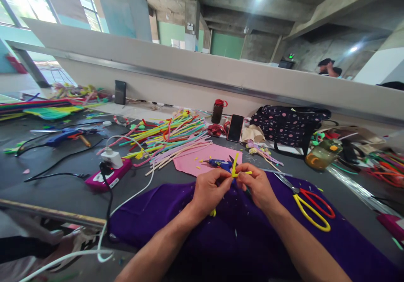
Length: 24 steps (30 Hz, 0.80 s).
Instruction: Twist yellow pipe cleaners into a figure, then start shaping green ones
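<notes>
Both my hands meet over a purple cloth (176, 214) spread on the table. My left hand (208, 190) is closed in a pinch on a yellow pipe cleaner (234, 166), whose lower end pokes out below the palm. My right hand (257, 185) pinches the same yellow pipe cleaner from the other side; short yellow ends stick up and to the right between the fingers. A blue glue gun (217, 163) lies just beyond my hands on a pink sheet (202, 158).
Scissors with red and yellow handles (311, 208) lie on the cloth at right. A heap of coloured pipe cleaners (170, 137), a pink power strip (107, 174) with cables, a phone (235, 128), a bottle (217, 110) and a dotted bag (288, 124) stand farther back.
</notes>
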Motion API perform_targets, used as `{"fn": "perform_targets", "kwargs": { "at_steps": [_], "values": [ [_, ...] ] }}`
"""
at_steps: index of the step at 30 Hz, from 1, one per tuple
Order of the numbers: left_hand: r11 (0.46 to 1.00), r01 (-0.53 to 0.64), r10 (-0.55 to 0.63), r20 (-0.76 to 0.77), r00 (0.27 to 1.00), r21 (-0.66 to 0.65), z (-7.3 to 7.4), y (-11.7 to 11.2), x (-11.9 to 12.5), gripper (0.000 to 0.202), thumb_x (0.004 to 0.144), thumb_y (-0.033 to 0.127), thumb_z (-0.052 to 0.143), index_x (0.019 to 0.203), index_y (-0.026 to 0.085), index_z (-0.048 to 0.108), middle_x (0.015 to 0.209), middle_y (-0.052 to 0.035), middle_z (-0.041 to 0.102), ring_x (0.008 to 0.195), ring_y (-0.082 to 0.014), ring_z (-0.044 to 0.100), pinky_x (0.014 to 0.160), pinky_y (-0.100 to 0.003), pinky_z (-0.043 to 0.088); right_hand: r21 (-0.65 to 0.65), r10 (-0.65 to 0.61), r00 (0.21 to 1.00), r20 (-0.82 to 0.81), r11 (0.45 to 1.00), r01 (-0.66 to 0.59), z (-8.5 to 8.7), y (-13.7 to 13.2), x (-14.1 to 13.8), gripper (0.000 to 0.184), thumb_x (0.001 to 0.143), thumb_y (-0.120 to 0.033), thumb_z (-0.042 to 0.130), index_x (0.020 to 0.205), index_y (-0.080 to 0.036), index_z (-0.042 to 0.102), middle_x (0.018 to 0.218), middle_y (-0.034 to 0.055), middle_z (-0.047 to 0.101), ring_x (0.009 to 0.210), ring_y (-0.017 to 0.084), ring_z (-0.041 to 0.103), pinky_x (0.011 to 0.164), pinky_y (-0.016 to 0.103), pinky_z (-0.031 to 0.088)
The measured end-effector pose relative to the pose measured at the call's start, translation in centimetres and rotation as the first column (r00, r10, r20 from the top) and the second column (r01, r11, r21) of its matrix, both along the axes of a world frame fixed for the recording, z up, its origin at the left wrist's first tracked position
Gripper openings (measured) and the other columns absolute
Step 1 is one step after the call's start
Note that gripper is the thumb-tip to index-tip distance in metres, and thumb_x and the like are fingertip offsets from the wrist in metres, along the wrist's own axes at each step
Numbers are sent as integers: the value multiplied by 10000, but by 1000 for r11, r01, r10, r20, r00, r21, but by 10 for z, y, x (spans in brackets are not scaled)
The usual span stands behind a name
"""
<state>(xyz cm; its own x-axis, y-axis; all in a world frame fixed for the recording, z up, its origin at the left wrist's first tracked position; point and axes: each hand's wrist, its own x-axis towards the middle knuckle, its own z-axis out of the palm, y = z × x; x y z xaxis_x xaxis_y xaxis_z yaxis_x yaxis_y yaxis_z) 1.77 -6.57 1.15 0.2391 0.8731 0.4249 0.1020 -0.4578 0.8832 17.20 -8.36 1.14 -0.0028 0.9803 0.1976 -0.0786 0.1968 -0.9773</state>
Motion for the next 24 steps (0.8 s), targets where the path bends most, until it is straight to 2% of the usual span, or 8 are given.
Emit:
{"fn": "perform_targets", "kwargs": {
  "at_steps": [6, 9, 11, 14, 17, 20, 22, 24],
  "values": [
    [1000, 21, -21, -21, 1000, -10, 2, 0, 0, 121, 716, 273, 588, 701, 173, 654, 642, -11, 627, 563, -106, 520, 545, -205, 385, -82, 75, 993, -94, 993, -82, -2, 5, 1, 176, 680, -303, 661, 772, -165, 604, 487, -43, 506, 413, 73, 418, 401, 187, 278],
    [987, 91, -85, 50, 995, -131, 2, 1, -1, 137, 705, 291, 597, 694, 163, 643, 593, -2, 598, 519, -95, 506, 512, -199, 380, -99, 101, 988, -117, 989, -113, -4, 6, 1, 197, 660, -305, 678, 763, -161, 591, 486, -50, 492, 401, 62, 389, 402, 185, 276],
    [947, 192, -162, 135, 978, -256, 2, 2, -2, 159, 695, 309, 608, 703, 151, 622, 575, 4, 585, 475, -84, 499, 466, -188, 367, -99, 123, 984, -130, 986, -136, -6, 7, 1, 205, 652, -306, 685, 757, -164, 582, 493, -53, 480, 399, 57, 368, 403, 184, 270],
    [811, 381, -274, 287, 918, -445, 3, 5, -3, 198, 683, 329, 624, 705, 137, 585, 562, 0, 588, 409, -66, 491, 369, -153, 294, -61, 135, 983, -121, 988, -143, -9, 7, 1, 208, 642, -321, 691, 738, -173, 581, 523, -52, 472, 406, 54, 347, 405, 185, 266],
    [582, 582, -363, 459, 811, -568, 2, 10, -5, 187, 686, 299, 621, 666, 124, 556, 507, -3, 571, 340, -51, 459, 308, -133, 211, 9, 155, 986, -63, 988, -154, -10, 7, 3, 216, 630, -352, 693, 707, -175, 595, 607, -29, 503, 447, 60, 369, 423, 193, 288],
    [368, 719, -402, 597, 694, -589, -2, 15, -6, 135, 681, 232, 614, 672, 108, 563, 462, -1, 549, 308, -49, 447, 299, -128, 239, 67, 189, 982, -10, 980, -188, -9, 7, 5, 199, 638, -349, 685, 670, -170, 604, 657, -12, 525, 478, 67, 390, 441, 199, 301],
    [302, 751, -392, 641, 660, -588, -5, 16, -5, 114, 677, 204, 612, 692, 99, 571, 457, -2, 548, 311, -52, 459, 306, -125, 274, 68, 217, 976, 9, 974, -217, -8, 7, 6, 165, 667, -326, 666, 710, -173, 618, 650, -10, 537, 476, 69, 391, 443, 198, 297],
    [286, 754, -377, 654, 656, -592, -7, 17, -5, 113, 679, 200, 611, 701, 95, 574, 458, -4, 552, 313, -54, 467, 308, -123, 289, 61, 241, 970, 18, 969, -241, -8, 8, 7, 155, 691, -309, 647, 766, -174, 629, 652, -6, 550, 476, 70, 393, 445, 197, 290]
  ]
}}
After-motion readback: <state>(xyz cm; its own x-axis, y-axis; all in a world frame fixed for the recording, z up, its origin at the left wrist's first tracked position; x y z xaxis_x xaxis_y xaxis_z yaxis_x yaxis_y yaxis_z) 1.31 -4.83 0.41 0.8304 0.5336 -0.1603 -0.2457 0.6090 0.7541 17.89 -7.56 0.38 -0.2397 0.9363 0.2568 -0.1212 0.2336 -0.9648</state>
